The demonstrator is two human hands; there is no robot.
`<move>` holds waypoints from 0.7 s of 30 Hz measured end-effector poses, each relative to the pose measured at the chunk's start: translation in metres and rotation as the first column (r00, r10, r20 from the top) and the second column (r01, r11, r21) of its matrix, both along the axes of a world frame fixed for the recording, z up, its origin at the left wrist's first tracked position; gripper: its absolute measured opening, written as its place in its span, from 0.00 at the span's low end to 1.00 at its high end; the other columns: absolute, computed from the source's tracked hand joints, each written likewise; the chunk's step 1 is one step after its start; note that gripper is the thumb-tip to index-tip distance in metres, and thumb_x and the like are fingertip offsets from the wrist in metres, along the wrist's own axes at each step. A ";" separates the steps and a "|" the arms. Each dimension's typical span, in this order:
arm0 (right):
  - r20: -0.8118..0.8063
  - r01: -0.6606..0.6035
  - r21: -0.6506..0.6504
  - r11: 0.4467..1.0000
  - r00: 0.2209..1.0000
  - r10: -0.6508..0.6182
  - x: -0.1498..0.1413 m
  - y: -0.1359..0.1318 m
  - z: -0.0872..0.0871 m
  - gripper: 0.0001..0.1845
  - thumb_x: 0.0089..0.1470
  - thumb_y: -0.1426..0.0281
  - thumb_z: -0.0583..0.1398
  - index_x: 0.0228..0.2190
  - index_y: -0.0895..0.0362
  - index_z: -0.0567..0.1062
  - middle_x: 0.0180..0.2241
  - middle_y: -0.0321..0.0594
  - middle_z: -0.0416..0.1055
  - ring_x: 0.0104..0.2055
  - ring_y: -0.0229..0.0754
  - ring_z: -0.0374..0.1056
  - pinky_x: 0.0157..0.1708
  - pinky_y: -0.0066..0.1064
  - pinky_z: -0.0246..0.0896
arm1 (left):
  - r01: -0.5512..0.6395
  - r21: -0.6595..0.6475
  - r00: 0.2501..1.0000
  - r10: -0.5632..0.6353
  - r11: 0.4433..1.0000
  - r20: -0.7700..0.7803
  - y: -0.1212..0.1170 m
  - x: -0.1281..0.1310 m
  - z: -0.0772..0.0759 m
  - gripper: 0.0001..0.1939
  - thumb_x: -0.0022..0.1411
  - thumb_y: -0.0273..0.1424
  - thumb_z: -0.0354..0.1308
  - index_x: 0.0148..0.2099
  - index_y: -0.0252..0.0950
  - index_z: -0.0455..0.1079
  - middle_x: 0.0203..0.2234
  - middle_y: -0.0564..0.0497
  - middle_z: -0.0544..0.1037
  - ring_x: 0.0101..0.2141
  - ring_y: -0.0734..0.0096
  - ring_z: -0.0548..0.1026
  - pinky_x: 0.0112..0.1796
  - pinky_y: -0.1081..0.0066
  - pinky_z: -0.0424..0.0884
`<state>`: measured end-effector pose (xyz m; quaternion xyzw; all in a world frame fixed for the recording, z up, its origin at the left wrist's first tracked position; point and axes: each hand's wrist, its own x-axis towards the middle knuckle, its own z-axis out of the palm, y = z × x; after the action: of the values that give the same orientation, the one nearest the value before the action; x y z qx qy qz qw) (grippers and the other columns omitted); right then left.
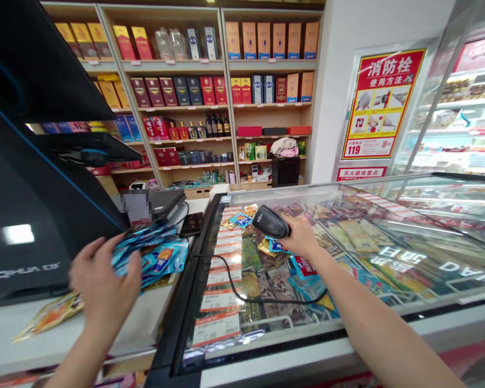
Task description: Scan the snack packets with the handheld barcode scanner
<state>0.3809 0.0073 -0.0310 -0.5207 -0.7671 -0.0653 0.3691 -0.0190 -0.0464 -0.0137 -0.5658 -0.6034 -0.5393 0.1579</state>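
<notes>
My right hand (302,237) is wrapped round the handle of a black barcode scanner (270,222), held above the glass top of a freezer (262,318). Small blue and gold snack packets (241,219) lie on the glass beyond the scanner, and more lie beneath it and my wrist. On the white counter at left, my left hand (105,272) is at the near side of a heap of blue snack packets (157,256). Its thumb and fingers are apart, slightly blurred; the fingertips reach the heap's edge.
A black checkout terminal (36,178) stands at left, with a gold packet (50,315) near its base. The scanner's cable (242,293) loops over the glass. Price labels (216,323) line the freezer's left side. Shelves of boxed bottles (186,91) stand behind, beside a red poster (383,102).
</notes>
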 end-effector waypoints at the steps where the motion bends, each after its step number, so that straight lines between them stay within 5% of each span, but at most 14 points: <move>1: -0.008 0.004 0.007 1.000 1.000 -0.004 0.000 0.000 0.000 0.16 0.46 0.65 0.62 0.40 0.52 0.78 0.36 0.40 0.80 0.39 0.48 0.73 0.39 0.33 0.54 | 0.084 -0.012 0.994 -0.084 0.996 -0.063 0.013 0.026 0.006 0.22 0.57 0.38 0.57 0.54 0.39 0.68 0.55 0.40 0.66 0.59 0.44 0.60 0.61 0.46 0.50; 5: -0.038 0.019 0.012 1.000 0.999 -0.018 0.001 0.002 -0.002 0.16 0.48 0.65 0.62 0.40 0.53 0.77 0.36 0.41 0.79 0.40 0.48 0.74 0.38 0.32 0.54 | 0.374 -0.258 0.896 -0.418 0.891 -0.147 0.077 0.115 0.001 0.20 0.56 0.37 0.59 0.50 0.38 0.71 0.51 0.39 0.73 0.53 0.49 0.70 0.57 0.55 0.61; 10: -0.032 0.041 -0.004 0.999 0.999 -0.041 0.002 0.005 -0.004 0.15 0.47 0.65 0.62 0.39 0.52 0.77 0.35 0.39 0.79 0.39 0.48 0.74 0.39 0.34 0.52 | 0.209 -0.634 0.822 -0.485 0.745 -0.298 0.138 0.181 -0.027 0.27 0.60 0.37 0.56 0.60 0.31 0.64 0.60 0.34 0.66 0.61 0.52 0.64 0.60 0.61 0.57; 16: 0.008 0.076 -0.047 0.996 0.997 -0.075 0.000 0.005 -0.003 0.12 0.45 0.65 0.63 0.35 0.53 0.77 0.33 0.40 0.79 0.39 0.48 0.73 0.38 0.34 0.50 | 0.091 -0.716 0.823 -0.457 0.692 -0.337 0.167 0.202 -0.039 0.28 0.60 0.34 0.54 0.62 0.29 0.60 0.60 0.28 0.65 0.61 0.45 0.62 0.58 0.53 0.57; 21: 0.020 0.067 -0.063 0.996 0.998 -0.066 -0.003 0.004 -0.002 0.15 0.45 0.65 0.64 0.38 0.52 0.77 0.35 0.39 0.79 0.40 0.49 0.73 0.40 0.35 0.50 | 0.029 -0.759 0.817 -0.453 0.650 -0.357 0.160 0.198 -0.033 0.23 0.62 0.33 0.51 0.57 0.27 0.65 0.46 0.28 0.77 0.50 0.48 0.75 0.50 0.55 0.67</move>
<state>0.3782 0.0109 -0.0335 -0.5567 -0.7543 -0.0577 0.3431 0.1787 0.1135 -0.0465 -0.7818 -0.6155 -0.0996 0.0009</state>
